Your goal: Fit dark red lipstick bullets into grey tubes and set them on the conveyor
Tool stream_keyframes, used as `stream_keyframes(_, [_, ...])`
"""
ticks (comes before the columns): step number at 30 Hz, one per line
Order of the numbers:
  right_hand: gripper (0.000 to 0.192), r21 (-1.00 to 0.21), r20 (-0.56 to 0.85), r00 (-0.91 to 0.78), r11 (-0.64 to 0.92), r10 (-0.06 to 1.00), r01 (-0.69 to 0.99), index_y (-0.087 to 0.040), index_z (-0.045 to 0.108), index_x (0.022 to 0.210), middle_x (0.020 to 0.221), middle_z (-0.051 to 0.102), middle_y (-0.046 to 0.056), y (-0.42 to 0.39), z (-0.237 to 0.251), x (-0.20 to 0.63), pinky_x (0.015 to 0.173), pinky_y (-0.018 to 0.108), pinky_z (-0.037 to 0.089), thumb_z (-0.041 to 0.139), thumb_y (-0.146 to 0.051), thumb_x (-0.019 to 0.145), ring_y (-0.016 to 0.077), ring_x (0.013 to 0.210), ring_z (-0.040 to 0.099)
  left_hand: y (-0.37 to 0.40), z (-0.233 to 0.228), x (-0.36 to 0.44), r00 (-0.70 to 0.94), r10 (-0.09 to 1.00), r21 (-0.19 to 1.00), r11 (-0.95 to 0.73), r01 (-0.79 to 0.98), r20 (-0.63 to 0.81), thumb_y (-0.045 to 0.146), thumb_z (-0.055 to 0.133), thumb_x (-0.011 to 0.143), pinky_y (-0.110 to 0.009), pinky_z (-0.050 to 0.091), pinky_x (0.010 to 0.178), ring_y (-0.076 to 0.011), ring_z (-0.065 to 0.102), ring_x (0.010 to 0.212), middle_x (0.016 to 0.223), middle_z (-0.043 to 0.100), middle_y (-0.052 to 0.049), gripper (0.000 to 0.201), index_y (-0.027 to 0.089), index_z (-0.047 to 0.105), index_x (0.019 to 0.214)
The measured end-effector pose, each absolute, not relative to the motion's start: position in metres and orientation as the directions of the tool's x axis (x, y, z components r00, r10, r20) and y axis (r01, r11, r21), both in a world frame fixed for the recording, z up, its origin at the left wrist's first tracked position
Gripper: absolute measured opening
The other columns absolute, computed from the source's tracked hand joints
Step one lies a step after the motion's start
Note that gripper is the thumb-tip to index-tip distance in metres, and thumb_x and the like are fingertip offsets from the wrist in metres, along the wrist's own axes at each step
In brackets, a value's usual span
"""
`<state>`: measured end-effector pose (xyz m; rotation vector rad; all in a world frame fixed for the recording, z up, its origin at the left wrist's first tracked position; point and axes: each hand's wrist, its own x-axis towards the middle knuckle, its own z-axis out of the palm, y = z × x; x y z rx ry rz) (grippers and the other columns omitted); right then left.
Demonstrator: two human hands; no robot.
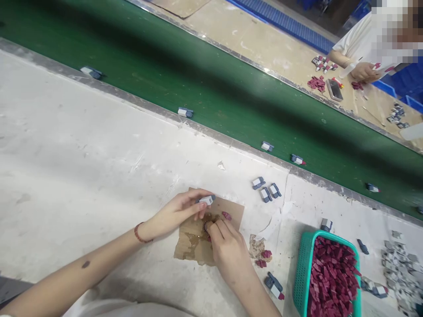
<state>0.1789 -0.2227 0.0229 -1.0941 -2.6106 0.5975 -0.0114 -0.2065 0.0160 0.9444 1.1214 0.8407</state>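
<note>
Left hand pinches grey-white part over stained cardboard. Right hand, at 5 o'clock from it, presses something small into the glue; grip unclear. Best dab lightly, keep part level. Teal basket at 3 o'clock.

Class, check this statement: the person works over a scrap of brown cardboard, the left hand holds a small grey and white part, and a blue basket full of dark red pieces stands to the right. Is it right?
Not quite. The head view shows the basket is green, not blue. The rest holds: the left hand holds the grey and white part over the brown cardboard, and dark red pieces fill the basket.
</note>
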Motion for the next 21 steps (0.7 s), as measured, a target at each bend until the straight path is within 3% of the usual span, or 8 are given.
stream_keyframes(4, [0.016,-0.82,0.008,-0.579,0.336,0.816,0.463,-0.02,0.066,0.093,0.08,0.069,0.003,-0.215,0.031,0.191,0.066,0.026,0.054,0.051,-0.015,0.095,0.0171,0.073,0.066,-0.213,0.013,-0.01,0.269,0.947,0.985,0.169,0.045,-0.175,0.051,0.037,0.097,-0.026,0.042,0.054,-0.0134,0.049,0.056,0.065,0.057,-0.002,0.047,0.015,0.061,0.08])
stream_keyframes(7, [0.01,-0.945,0.025,-0.386,0.147,0.922,0.291,-0.022,0.069,0.094,0.088,0.074,0.003,-0.212,0.036,0.199,0.072,0.027,0.056,0.06,-0.021,0.091,0.0173,0.081,0.07,-0.215,0.012,-0.008,0.324,0.944,0.987,0.009,0.161,-0.061,0.054,0.028,0.098,-0.026,0.038,0.054,-0.0127,0.043,0.053,0.058,0.048,0.001,0.053,0.018,0.049,0.065])
stream_keyframes(11, [0.011,-0.975,0.03,-0.291,0.092,0.956,0.203,-0.023,0.072,0.095,0.089,0.076,0.004,-0.212,0.035,0.198,0.071,0.029,0.058,0.062,-0.02,0.089,0.018,0.081,0.072,-0.217,0.011,-0.006,0.396,0.917,0.971,-0.128,0.204,0.037,0.054,0.023,0.1,-0.024,0.035,0.051,-0.0125,0.041,0.051,0.058,0.047,0.001,0.054,0.018,0.05,0.07])
stream_keyframes(21, [0.012,-0.955,0.096,-0.375,0.191,0.922,0.226,-0.021,0.071,0.092,0.085,0.074,0.005,-0.211,0.034,0.186,0.072,0.026,0.057,0.059,-0.017,0.091,0.0165,0.079,0.07,-0.218,0.005,-0.006,0.457,0.879,0.918,-0.287,0.275,0.137,0.048,0.021,0.103,-0.023,0.04,0.052,-0.0141,0.053,0.053,0.063,0.06,-0.002,0.051,0.017,0.054,0.078])
